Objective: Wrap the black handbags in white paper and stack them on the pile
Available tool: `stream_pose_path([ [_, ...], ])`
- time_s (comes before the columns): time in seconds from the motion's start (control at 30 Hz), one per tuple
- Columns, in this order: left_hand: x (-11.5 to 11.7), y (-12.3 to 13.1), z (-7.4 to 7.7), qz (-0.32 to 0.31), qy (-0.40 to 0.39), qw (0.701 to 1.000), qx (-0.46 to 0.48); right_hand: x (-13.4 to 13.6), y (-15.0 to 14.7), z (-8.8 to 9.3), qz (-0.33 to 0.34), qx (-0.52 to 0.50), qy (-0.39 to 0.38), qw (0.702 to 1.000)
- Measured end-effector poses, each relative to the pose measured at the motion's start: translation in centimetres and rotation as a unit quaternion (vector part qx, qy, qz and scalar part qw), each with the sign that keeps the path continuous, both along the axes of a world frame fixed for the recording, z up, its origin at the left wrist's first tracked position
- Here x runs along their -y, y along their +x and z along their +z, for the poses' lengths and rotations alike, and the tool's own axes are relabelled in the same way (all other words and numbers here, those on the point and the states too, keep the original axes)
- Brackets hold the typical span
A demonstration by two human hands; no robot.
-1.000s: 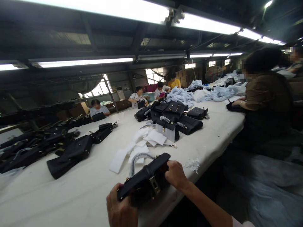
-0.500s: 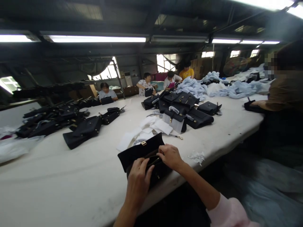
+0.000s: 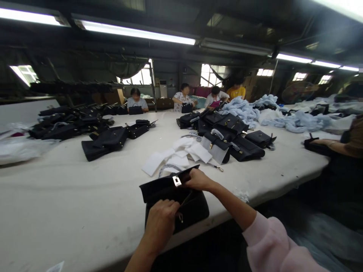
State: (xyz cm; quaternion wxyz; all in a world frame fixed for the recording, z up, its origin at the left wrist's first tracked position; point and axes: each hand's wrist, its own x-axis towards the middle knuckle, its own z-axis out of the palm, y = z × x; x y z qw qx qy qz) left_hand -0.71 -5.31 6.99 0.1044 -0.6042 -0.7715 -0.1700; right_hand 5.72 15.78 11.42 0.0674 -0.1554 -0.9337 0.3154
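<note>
A black handbag [image 3: 195, 211] stands at the table's near edge, its flap raised and a shiny metal clasp on the flap. My left hand [image 3: 162, 219] is closed on the front rim of its opening, fingers curled over the edge. At the right end of the flap, my right hand [image 3: 197, 180] is closed on the bag, its fingertips partly hidden by the flap and the opening. A gold-coloured fitting shows on the bag's front beside my left fingers.
White padding sheets [image 3: 181, 153] lie just behind the bag, with a pile of black bags [image 3: 227, 128] beyond. More black bags [image 3: 110, 139] are at the left. Pale blue cloth [image 3: 241, 109] is heaped farther back. Several people sit across the table [image 3: 113, 192]; another person's arm [image 3: 344, 146] is at right.
My left fingers have curled down over the front rim. My right hand has moved up to the flap's right end. The flap's clasp now faces the camera more, and the camera view has shifted.
</note>
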Motion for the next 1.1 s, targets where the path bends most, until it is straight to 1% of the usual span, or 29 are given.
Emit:
stream_pose_path([
  [0.03, 0.7, -1.0, 0.0, 0.006, 0.008, 1.000, 0.005, -0.8, -0.5, 0.1, 0.025, -0.014, -0.033, 0.999],
  [0.07, 1.4, -1.9, 0.0, 0.007, 0.019, 1.000, 0.006, -1.6, -1.1, 0.1, 0.030, -0.032, -0.050, 0.998],
  [0.1, 2.0, -2.8, -0.1, 0.000, 0.033, 0.999, 0.003, -2.5, -1.7, -0.2, 0.012, -0.052, -0.046, 0.998],
  [0.13, 2.5, -3.5, -0.3, -0.010, 0.051, 0.999, -0.004, -3.3, -2.4, -0.6, -0.027, -0.069, -0.020, 0.997],
  [0.2, 3.3, -4.5, -0.8, -0.036, 0.090, 0.995, -0.021, -4.7, -3.9, -2.0, -0.122, -0.074, 0.065, 0.988],
  [0.23, 3.5, -4.7, -1.1, -0.053, 0.106, 0.993, -0.027, -5.2, -4.7, -2.8, -0.149, -0.066, 0.098, 0.982],
  [0.27, 3.6, -4.8, -1.4, -0.065, 0.116, 0.991, -0.031, -5.6, -5.5, -3.8, -0.162, -0.057, 0.123, 0.977],
  [0.33, 3.9, -4.8, -1.9, -0.073, 0.127, 0.989, -0.030, -6.3, -7.0, -5.5, -0.172, -0.038, 0.171, 0.969],
  [0.4, 4.1, -4.9, -2.2, -0.082, 0.133, 0.987, -0.032, -6.8, -8.1, -6.8, -0.169, -0.025, 0.203, 0.964],
  [0.47, 4.5, -5.2, -2.4, -0.110, 0.138, 0.983, -0.044, -7.2, -9.0, -7.3, -0.162, -0.021, 0.220, 0.962],
  [0.53, 4.9, -5.4, -2.5, -0.138, 0.142, 0.978, -0.062, -7.5, -9.6, -7.0, -0.157, -0.032, 0.224, 0.961],
  [0.6, 5.2, -5.5, -2.7, -0.143, 0.145, 0.977, -0.067, -7.8, -9.9, -5.9, -0.171, -0.068, 0.219, 0.958],
  [0.67, 5.2, -5.3, -2.9, -0.125, 0.162, 0.977, -0.054, -8.1, -9.8, -4.1, -0.212, -0.128, 0.202, 0.948],
  [0.73, 5.0, -5.1, -3.1, -0.099, 0.174, 0.979, -0.030, -8.3, -8.8, -1.5, -0.257, -0.181, 0.178, 0.932],
  [0.8, 4.7, -5.0, -2.9, -0.082, 0.173, 0.981, -0.016, -8.2, -6.8, 1.5, -0.285, -0.256, 0.123, 0.915],
  [0.83, 4.6, -5.0, -2.7, -0.085, 0.170, 0.982, -0.017, -7.8, -5.3, 3.0, -0.286, -0.321, 0.079, 0.899],
  [0.87, 4.4, -5.0, -2.4, -0.091, 0.171, 0.981, -0.020, -7.1, -3.6, 4.5, -0.277, -0.397, 0.031, 0.874],
  [0.9, 4.2, -4.9, -2.0, -0.095, 0.172, 0.980, -0.021, -6.1, -1.7, 5.9, -0.255, -0.479, -0.020, 0.840],
  [0.93, 4.0, -4.7, -1.7, -0.098, 0.172, 0.980, -0.020, -4.8, 0.2, 7.2, -0.222, -0.545, -0.054, 0.807],
  [0.97, 3.8, -4.4, -1.4, -0.097, 0.168, 0.981, -0.015, -3.3, 2.1, 8.2, -0.184, -0.582, -0.070, 0.789],
  [1.0, 3.6, -4.0, -1.1, -0.094, 0.160, 0.983, -0.006, -1.7, 3.8, 9.1, -0.145, -0.595, -0.072, 0.788],
  [1.03, 3.2, -3.4, -1.0, -0.091, 0.150, 0.984, 0.002, -0.1, 5.4, 9.8, -0.112, -0.585, -0.065, 0.801],
  [1.1, 2.5, -2.3, -0.8, -0.092, 0.141, 0.986, 0.010, 2.8, 7.7, 10.3, -0.058, -0.527, -0.033, 0.847],
])
